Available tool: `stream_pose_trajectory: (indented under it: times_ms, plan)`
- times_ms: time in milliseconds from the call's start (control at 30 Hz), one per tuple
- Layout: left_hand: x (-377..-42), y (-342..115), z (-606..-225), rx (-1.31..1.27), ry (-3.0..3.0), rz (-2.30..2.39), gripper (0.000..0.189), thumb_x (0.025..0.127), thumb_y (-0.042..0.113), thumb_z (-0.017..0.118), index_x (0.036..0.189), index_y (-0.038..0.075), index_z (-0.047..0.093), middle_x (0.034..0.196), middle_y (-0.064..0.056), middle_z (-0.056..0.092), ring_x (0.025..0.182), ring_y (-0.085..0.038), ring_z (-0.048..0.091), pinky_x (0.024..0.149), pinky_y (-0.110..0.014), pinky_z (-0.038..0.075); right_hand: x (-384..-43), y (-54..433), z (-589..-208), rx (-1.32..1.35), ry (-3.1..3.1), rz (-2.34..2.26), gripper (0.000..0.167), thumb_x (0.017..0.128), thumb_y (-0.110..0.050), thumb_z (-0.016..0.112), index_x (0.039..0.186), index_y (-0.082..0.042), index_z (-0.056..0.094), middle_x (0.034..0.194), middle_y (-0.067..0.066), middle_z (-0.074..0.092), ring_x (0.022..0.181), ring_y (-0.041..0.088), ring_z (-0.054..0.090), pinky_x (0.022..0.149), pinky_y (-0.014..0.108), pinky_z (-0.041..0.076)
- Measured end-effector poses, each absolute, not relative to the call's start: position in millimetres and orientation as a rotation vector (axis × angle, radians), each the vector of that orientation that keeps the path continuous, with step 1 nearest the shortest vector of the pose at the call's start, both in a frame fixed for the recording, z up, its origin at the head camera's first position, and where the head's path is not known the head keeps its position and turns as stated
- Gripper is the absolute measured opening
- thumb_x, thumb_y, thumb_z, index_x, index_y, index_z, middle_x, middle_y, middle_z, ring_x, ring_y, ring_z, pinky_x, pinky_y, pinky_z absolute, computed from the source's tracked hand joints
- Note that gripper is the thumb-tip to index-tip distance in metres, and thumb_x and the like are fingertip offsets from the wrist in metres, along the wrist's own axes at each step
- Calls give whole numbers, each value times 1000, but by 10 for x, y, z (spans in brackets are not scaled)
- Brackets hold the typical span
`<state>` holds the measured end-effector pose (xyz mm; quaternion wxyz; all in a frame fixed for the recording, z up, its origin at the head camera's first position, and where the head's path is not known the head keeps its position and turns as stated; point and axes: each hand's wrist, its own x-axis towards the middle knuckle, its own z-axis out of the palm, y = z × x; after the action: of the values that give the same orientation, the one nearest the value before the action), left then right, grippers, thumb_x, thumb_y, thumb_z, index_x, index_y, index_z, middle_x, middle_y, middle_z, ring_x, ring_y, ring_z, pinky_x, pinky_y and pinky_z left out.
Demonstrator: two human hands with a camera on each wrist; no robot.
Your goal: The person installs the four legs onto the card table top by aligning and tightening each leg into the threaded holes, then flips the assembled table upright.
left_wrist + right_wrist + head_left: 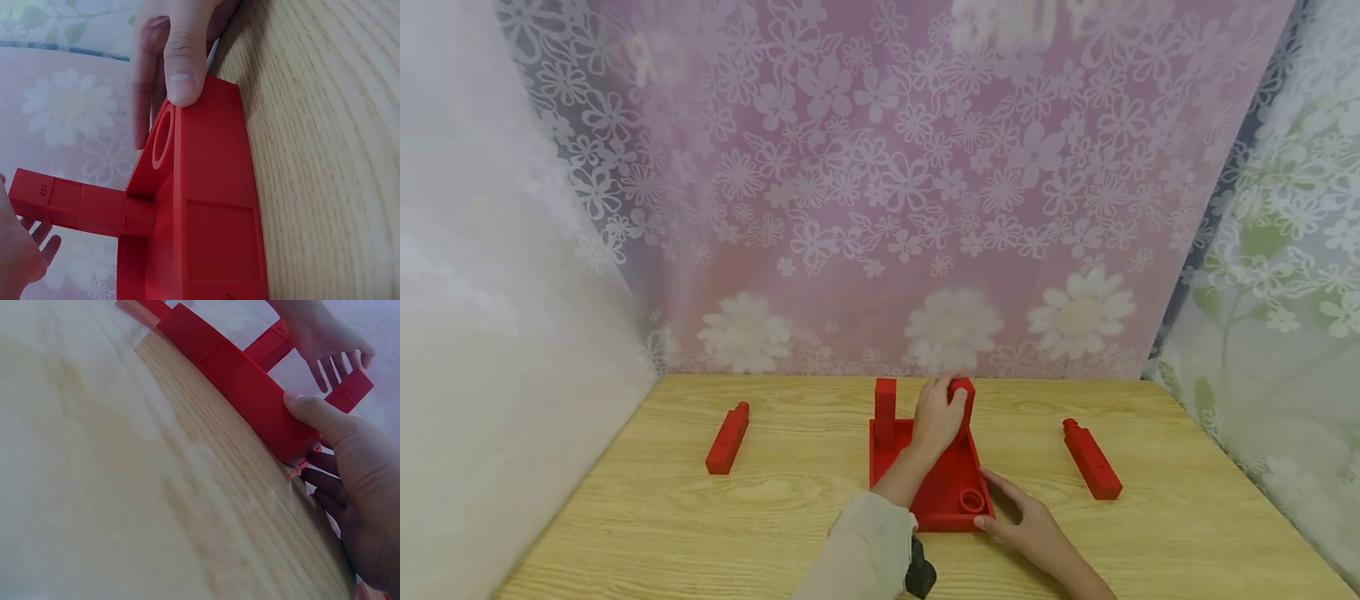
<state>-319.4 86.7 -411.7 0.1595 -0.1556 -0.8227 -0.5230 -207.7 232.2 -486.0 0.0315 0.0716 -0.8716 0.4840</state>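
Observation:
My left hand (942,414) is at the top of an upright red block (967,410), gripping it between thumb and fingers. The block stands at the far right corner of a shallow red tray (946,483); its lower end is narrower in the left wrist view. A second upright red block (886,412) stands at the tray's far left. My right hand (1033,533) holds the tray's near right corner, thumb on the near wall (262,412) and fingers along the side. A red ring (972,501) lies inside the tray by that corner.
On the wooden table (797,517), a red bottle-shaped block (727,439) with a narrow neck lies to the left. A similar bottle-shaped block (1092,460) lies to the right. A flowered curtain (880,208) hangs behind the table's far edge.

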Motion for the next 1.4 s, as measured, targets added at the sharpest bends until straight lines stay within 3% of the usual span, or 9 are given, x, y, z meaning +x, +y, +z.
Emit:
stream_pose_trajectory:
  times_ms: [133, 233, 467, 633, 833, 1167, 1300, 1400]
  plan:
    - [-3159, 907, -4122, -351, -2365, -1452, 47, 85, 36, 62, 125, 12, 51, 114, -4, 54, 102, -20, 51, 79, -35, 47, -2076, 2318, -4861, 205, -2691, 1506, 69, 75, -33, 76, 135, -15, 48, 135, 10, 46, 126, 30, 36, 99, 51, 29]
    - [-3152, 940, -4137, -270, -2330, -1446, 54, 79, 42, 69, 119, 12, 49, 103, -2, 53, 91, -17, 52, 70, -30, 48, -2082, 2318, -4869, 199, -2700, 1488, 69, 75, -35, 75, 135, -14, 47, 134, 10, 46, 126, 30, 37, 99, 52, 29]
    - [-3150, 949, -4141, -217, -2306, -1420, 39, 80, 36, 70, 102, 11, 50, 92, 1, 48, 77, -14, 50, 64, -27, 44, -2094, 2321, -4898, 183, -2724, 1451, 71, 74, -38, 75, 135, -15, 48, 134, 9, 47, 126, 30, 37, 99, 52, 29]
    - [-3169, 927, -4150, -303, -2296, -1443, 36, 82, 32, 68, 105, 10, 52, 98, -2, 52, 85, -15, 55, 68, -28, 47, -2089, 2317, -4879, 183, -2719, 1456, 71, 74, -38, 75, 136, -15, 47, 134, 11, 46, 125, 31, 37, 98, 53, 29]
    - [-3183, 901, -4153, -368, -2330, -1466, 29, 84, 27, 64, 109, 13, 58, 102, 2, 56, 88, -14, 55, 71, -27, 48, -2075, 2325, -4866, 197, -2710, 1437, 69, 75, -37, 75, 135, -16, 48, 133, 8, 47, 125, 28, 38, 99, 49, 30]
    - [-3174, 893, -4113, -434, -2451, -1425, 35, 94, 21, 40, 124, 20, 58, 115, -2, 55, 106, -21, 50, 87, -39, 42, -2074, 2325, -4884, 197, -2698, 1453, 69, 75, -37, 75, 135, -16, 48, 133, 8, 47, 125, 28, 37, 99, 49, 30]
    - [-3158, 890, -4099, -408, -2472, -1413, 37, 95, 23, 37, 127, 20, 56, 119, -3, 53, 109, -22, 48, 89, -41, 41, -2083, 2329, -4887, 189, -2706, 1465, 71, 74, -37, 75, 136, -16, 47, 135, 8, 46, 126, 29, 35, 100, 51, 28]
    - [-3153, 902, -4102, -371, -2453, -1417, 38, 94, 28, 43, 129, 20, 53, 122, -2, 52, 110, -21, 48, 87, -40, 42, -2086, 2323, -4876, 179, -2715, 1469, 71, 74, -37, 75, 136, -16, 47, 135, 9, 45, 127, 30, 35, 99, 52, 28]
